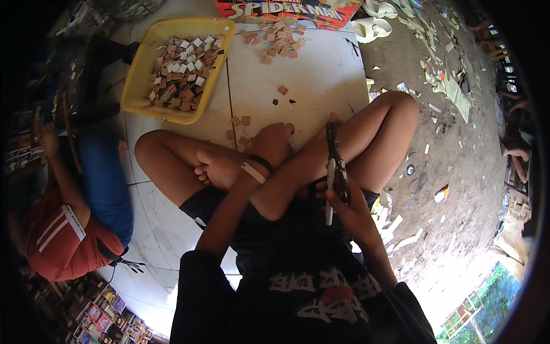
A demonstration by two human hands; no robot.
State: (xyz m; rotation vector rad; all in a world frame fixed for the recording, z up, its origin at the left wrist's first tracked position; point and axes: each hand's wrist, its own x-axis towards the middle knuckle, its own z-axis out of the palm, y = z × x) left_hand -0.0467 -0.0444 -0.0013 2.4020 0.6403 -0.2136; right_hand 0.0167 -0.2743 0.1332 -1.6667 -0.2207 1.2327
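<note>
My left hand [274, 139] reaches past my crossed legs, low over the pale tiled floor. Its fingers look bent together, and whatever they hold, if anything, is hidden. Beside it lie a few small brown square pieces [245, 121]. Over my right thigh, my right hand [347, 198] is closed around a long, dark, plier-like hand tool [336, 163] with worn white patches. The tool points away from me, and its exact kind is unclear. One more brown square [283, 90] lies farther out, near two small black bits [275, 102].
A yellow plastic basket [130, 86] at far left holds many brown and white squares. A loose pile of squares [281, 39] lies before a red printed panel [286, 10]. A person in a red shirt [71, 235] sits at left. Scraps litter the dirt ground [435, 143] at right.
</note>
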